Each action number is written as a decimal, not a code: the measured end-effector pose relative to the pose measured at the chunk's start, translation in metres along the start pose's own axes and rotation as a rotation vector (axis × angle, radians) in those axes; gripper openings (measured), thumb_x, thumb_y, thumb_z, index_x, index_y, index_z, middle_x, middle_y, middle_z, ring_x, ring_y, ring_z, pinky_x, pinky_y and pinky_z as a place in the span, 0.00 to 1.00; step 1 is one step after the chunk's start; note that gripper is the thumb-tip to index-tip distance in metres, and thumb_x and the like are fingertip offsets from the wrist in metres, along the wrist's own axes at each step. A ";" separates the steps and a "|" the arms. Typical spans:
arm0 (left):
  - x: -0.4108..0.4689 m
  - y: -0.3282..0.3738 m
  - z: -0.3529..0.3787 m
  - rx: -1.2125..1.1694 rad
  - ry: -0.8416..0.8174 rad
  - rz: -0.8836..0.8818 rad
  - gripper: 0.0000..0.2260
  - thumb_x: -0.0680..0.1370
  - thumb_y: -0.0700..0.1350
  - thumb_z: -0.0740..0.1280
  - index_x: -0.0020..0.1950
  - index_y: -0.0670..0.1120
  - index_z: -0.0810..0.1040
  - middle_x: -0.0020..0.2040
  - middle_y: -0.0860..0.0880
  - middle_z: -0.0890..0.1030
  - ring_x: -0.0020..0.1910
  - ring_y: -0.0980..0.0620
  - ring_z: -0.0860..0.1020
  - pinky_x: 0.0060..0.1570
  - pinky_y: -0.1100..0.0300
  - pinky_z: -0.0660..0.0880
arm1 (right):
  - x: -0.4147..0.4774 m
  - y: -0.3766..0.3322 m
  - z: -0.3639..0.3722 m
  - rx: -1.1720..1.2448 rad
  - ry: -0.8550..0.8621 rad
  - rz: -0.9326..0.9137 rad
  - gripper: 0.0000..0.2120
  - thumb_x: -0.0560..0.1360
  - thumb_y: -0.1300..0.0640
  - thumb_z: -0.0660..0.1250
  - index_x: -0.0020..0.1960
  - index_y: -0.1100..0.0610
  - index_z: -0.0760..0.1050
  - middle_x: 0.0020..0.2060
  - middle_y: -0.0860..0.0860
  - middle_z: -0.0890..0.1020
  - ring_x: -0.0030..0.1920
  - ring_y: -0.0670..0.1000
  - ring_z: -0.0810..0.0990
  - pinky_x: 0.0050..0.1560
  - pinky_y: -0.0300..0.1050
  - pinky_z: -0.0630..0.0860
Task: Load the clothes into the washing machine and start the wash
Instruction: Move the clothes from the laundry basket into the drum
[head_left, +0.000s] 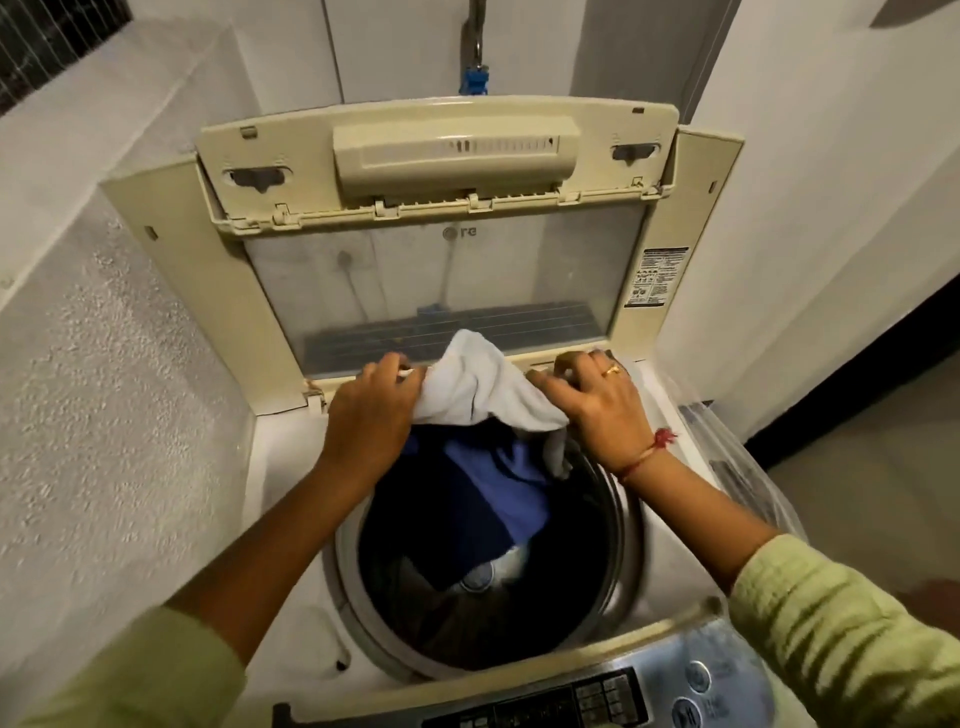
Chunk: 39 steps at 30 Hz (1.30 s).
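Observation:
A top-loading washing machine (291, 499) stands in front of me with its lid (441, 270) folded up at the back. Its round drum (613, 545) holds dark navy and blue clothes (498, 493). A white garment (467, 384) is stretched over the drum's far rim. My left hand (371, 410) grips its left edge. My right hand (592, 405), wearing a ring and a red wrist thread, grips its right edge. The control panel (597, 696) with buttons lies along the near edge.
A rough white wall (104, 389) closes in on the left and another wall on the right. A blue tap fitting (475, 80) hangs behind the machine. Clear plastic wrap (737, 457) drapes the machine's right side. Tiled floor shows at the far right.

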<state>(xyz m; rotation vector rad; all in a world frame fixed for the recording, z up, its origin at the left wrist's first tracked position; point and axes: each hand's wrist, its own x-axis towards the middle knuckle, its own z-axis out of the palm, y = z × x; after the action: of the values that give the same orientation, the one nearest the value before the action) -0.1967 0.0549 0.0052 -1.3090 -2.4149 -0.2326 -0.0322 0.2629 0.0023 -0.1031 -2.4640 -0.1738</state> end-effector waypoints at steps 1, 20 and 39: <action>-0.010 -0.001 0.003 -0.047 -0.025 -0.031 0.16 0.67 0.38 0.73 0.54 0.41 0.78 0.49 0.41 0.80 0.41 0.40 0.80 0.31 0.54 0.75 | -0.009 -0.003 0.002 0.034 -0.011 -0.035 0.14 0.70 0.60 0.69 0.55 0.53 0.78 0.45 0.56 0.80 0.42 0.56 0.73 0.40 0.47 0.72; -0.108 0.050 0.116 -0.372 -1.357 -0.028 0.17 0.74 0.53 0.66 0.59 0.45 0.78 0.61 0.44 0.79 0.58 0.44 0.77 0.61 0.53 0.73 | -0.086 -0.043 0.042 0.679 -1.336 0.488 0.17 0.76 0.61 0.64 0.65 0.59 0.74 0.63 0.56 0.77 0.63 0.53 0.74 0.67 0.42 0.67; -0.001 0.389 -0.029 -0.848 -0.518 0.636 0.13 0.73 0.51 0.67 0.56 0.50 0.79 0.57 0.47 0.76 0.61 0.49 0.72 0.60 0.57 0.66 | -0.263 0.090 -0.221 0.916 -0.152 1.379 0.09 0.76 0.64 0.64 0.56 0.60 0.76 0.47 0.57 0.79 0.42 0.44 0.77 0.45 0.34 0.74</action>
<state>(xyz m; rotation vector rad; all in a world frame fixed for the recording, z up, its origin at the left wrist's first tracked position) 0.1347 0.2599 0.0173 -2.7099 -2.1498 -0.8818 0.3190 0.3106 0.0187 -1.3155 -1.8297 1.5042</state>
